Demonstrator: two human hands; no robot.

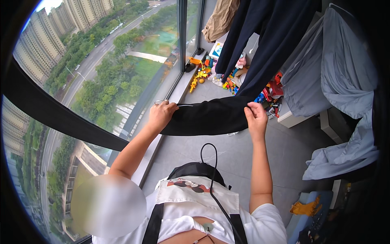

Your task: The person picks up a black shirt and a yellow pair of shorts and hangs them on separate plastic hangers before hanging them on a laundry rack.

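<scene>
A black garment (207, 118) is stretched out sideways in front of me, between my two hands. My left hand (161, 116) is closed on its left end, close to the window. A thin silvery wire (185, 105), possibly part of a hanger, shows beside those fingers. At the other end, my right hand (256, 118) pinches the cloth's edge between thumb and fingers. The garment's exact kind is unclear. Dark trousers (264, 49) hang just beyond it, their lower leg reaching down behind the black cloth.
A tan garment (220, 20) and grey cloth (345, 69) hang farther off. Colourful toys (199, 77) lie along the floor's far side. The window (122, 65) is on my left. An orange cloth (305, 206) lies at lower right. A black cable (216, 162) loops before my apron.
</scene>
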